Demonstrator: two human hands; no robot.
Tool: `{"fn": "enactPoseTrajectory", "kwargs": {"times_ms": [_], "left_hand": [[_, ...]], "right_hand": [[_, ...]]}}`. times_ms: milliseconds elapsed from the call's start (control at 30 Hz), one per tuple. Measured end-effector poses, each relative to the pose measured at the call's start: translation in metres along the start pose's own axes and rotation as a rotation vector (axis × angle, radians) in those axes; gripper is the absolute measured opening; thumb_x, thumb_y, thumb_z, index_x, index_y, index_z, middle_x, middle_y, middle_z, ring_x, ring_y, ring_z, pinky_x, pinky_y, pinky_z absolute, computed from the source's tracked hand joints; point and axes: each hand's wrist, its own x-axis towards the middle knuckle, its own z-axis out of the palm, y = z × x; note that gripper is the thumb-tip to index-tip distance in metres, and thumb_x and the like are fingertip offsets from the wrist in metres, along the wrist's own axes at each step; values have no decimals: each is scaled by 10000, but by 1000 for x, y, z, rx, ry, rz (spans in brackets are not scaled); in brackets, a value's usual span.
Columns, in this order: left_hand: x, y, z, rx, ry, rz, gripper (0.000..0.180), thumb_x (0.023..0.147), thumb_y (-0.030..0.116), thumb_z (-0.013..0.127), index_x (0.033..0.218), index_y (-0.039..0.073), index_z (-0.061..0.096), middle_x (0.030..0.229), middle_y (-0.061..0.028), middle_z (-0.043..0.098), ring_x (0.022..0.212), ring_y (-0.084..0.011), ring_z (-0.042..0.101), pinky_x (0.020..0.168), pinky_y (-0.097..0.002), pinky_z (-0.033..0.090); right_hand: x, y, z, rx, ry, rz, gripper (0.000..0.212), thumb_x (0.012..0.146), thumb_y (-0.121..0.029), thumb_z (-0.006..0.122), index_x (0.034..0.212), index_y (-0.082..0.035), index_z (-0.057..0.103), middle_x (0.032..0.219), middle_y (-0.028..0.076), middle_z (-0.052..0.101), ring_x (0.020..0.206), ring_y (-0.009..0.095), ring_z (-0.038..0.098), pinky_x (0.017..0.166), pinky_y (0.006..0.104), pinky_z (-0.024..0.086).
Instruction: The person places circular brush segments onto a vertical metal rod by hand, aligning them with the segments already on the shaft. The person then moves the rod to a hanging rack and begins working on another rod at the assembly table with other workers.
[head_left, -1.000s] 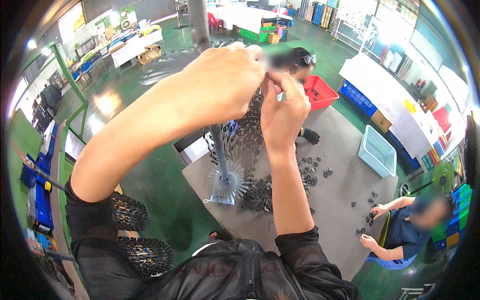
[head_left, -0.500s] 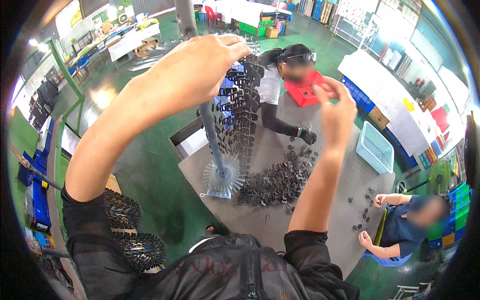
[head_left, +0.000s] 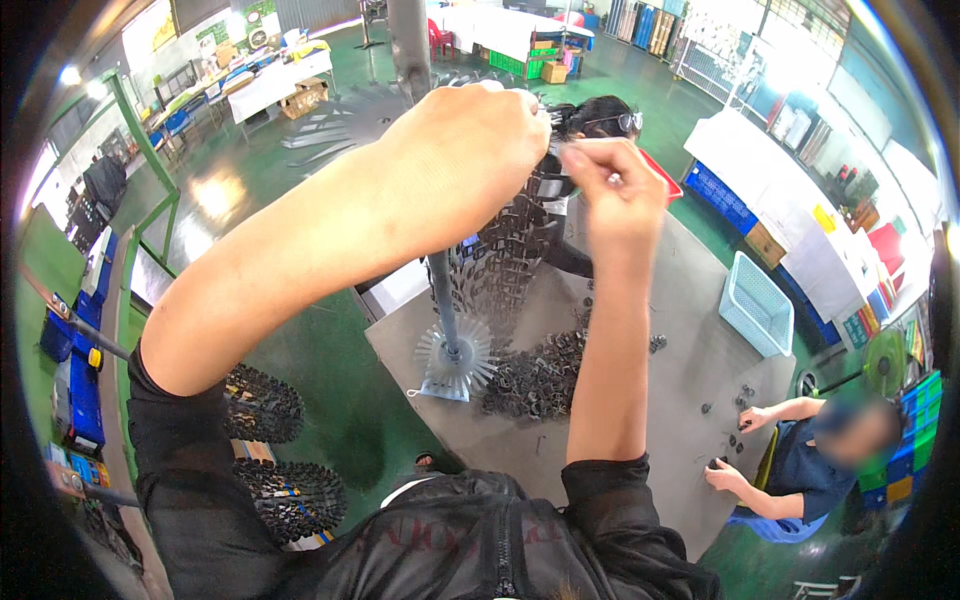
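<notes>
Black pieces hanging before you (head_left: 500, 250): plastic-looking, low gloss. Loose pieces heaped below (head_left: 535, 380): same look. Pole (head_left: 442, 295) beside them: smooth grey, seemingly metal, dull sheen. Fringed disc (head_left: 432, 362) at its foot: pale, smooth; metal or plastic, cannot tell. Tabletop (head_left: 682, 400): smooth, matt grey. Basket (head_left: 748, 326) to your right: light-blue plastic, perforated. Your sleeves (head_left: 185, 460): thin black cloth, matt. Floor (head_left: 350, 395): glossy green.

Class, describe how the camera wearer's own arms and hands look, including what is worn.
The left hand and right hand are bare, with no gloves. The left sleeve and right sleeve are black, look slightly sheer and end near the elbows, leaving the forearms uncovered.
</notes>
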Motion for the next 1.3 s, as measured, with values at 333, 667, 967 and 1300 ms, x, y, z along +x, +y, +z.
{"fn": "enactPoseTrajectory", "kwargs": {"times_ms": [333, 667, 967, 1300], "left_hand": [[-9, -19, 0, -261, 80, 99, 460, 795, -18, 558, 1253, -7, 517, 1224, -192, 575, 1109, -375, 556, 966, -422, 450], [15, 20, -8, -34, -88, 0, 435, 740, 8, 613, 1165, -65, 553, 1102, -184, 608, 1031, -338, 596, 859, -416, 507], [0, 1, -3, -54, -13, 31, 489, 731, -86, 539, 1218, -34, 546, 1249, -179, 570, 1119, -336, 566, 952, -401, 479], [-14, -17, -3, -230, 32, 84, 469, 769, -50, 561, 1236, -25, 524, 1256, -190, 558, 1116, -358, 564, 957, -411, 463]], "right_hand": [[-2, 15, -76, -648, 35, 22, 163, 783, -183, 734, 891, -64, 708, 854, 104, 662, 791, 249, 652, 659, 346, 480], [-14, -18, 1, -340, 91, -144, 74, 766, -88, 713, 783, -29, 673, 759, 95, 605, 679, 246, 567, 641, 352, 436], [-8, 7, -86, -537, 82, 129, 120, 775, -115, 723, 848, -23, 697, 758, 88, 642, 666, 224, 588, 647, 311, 454], [-11, -20, 8, -409, -42, -157, 131, 768, -112, 730, 864, -28, 702, 770, 73, 623, 656, 189, 540, 630, 317, 443]]}}
